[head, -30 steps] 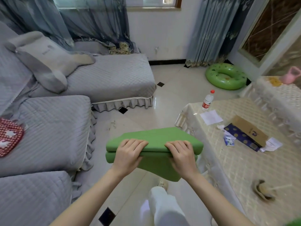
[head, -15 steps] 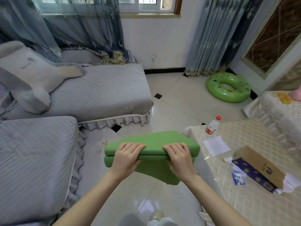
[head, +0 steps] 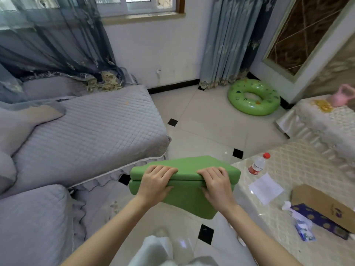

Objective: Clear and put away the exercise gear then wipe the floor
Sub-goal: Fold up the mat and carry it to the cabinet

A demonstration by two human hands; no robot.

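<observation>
The folded green exercise mat [head: 189,175] is held in the air in front of the person, above the tiled floor [head: 207,135], between the front edge of the grey quilted sofa [head: 92,131] and the near left corner of the low table [head: 299,191]. It is doubled over, with its thick fold line facing the person and a loose lower flap hanging down. The left hand [head: 156,181] grips the fold near its left end, fingers curled over the top layer; the right hand [head: 216,182] grips it the same way near the right end. Pinching both layers together along the fold probably keeps the mat from springing open while it is carried, and spacing the hands apart keeps it level.

The mat rests on nothing, so it is judged to be on its way to storage; the floor wiping is not yet begun.

The table carries a cream quilted cover; near its left edge stands a water bottle [head: 258,164] with a red cap, beside it a white paper sheet [head: 266,188], and toward the right edge a cardboard box [head: 322,204] on blue packaging. On the floor in the far corner, by the curtain [head: 224,39], lies a green swim ring [head: 253,96]. A window [head: 138,4] sits above the sofa's far end
</observation>
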